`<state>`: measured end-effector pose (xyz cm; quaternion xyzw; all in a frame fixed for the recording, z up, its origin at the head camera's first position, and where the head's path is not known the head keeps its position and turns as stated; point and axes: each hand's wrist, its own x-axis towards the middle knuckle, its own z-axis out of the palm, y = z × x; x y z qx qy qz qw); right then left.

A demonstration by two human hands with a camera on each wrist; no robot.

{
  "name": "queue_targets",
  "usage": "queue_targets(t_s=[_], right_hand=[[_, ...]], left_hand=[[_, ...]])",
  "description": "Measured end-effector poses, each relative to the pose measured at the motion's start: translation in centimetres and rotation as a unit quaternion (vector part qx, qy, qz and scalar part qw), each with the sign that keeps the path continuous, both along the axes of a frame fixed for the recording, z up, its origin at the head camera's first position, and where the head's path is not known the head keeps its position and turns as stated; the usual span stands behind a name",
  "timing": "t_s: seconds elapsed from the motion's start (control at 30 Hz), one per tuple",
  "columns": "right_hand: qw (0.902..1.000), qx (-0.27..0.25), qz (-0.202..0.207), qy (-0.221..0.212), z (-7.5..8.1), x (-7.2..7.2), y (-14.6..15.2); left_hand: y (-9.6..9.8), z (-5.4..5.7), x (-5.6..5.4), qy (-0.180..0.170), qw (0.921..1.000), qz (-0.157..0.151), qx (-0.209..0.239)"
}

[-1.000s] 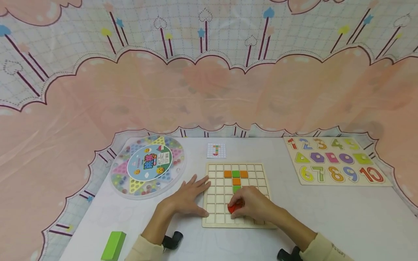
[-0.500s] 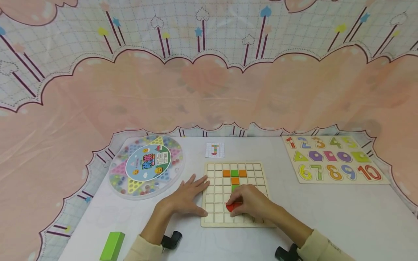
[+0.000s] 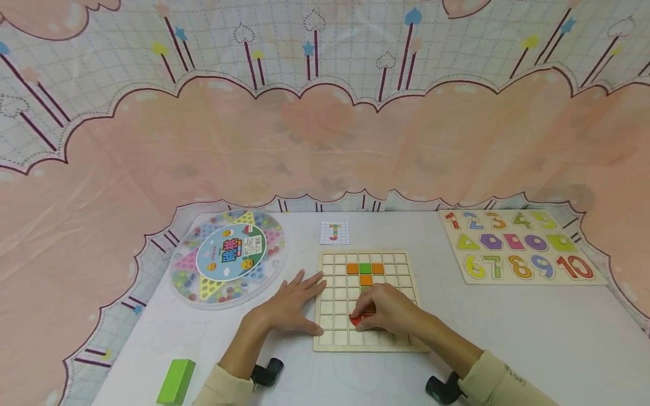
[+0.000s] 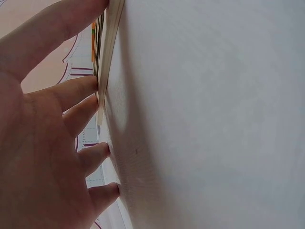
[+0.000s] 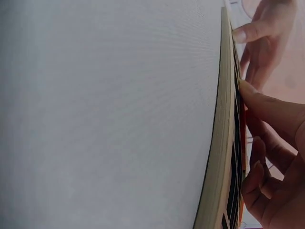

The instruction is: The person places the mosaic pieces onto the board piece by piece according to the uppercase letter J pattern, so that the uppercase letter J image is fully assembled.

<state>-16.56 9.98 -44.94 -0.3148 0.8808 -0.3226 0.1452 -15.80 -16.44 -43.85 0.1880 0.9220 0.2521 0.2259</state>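
A wooden grid board [image 3: 327,322] lies in the middle of the table in the head view. My left hand [image 3: 286,307] is spread at its left side, thumb and index fingertips on the frame; the left wrist view shows these fingers along the board's edge [image 4: 112,38]. With thumb and fingers my right hand [image 3: 390,313] pinches a red piece [image 3: 354,321] with a rounded edge, low on the grid. Orange tiles [image 3: 352,268] and a green tile [image 3: 365,268] form a row near the top, with an orange tile [image 3: 365,281] below. The right hand hides part of the column under it.
Behind the board lies a small pattern card [image 3: 335,232]. A round marble game box [image 3: 231,252] sits at the back left, a number puzzle board [image 3: 523,248] at the back right. Front left is a green block [image 3: 176,382]. A patterned cloth hangs behind the table.
The right hand has shifted slightly up and left over the grid with the red piece, covering more of the green tile above it. The left hand stays at the board's edge.
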Motion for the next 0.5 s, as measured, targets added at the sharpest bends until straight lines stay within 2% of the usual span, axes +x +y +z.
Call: queue_targets(t_s=[0.5], right_hand=[[0.9998, 0.018, -0.002, 0.004, 0.4, 0.19, 0.08]], left_hand=[[0.04, 0.09, 0.03, 0.001, 1.0, 0.002, -0.004]])
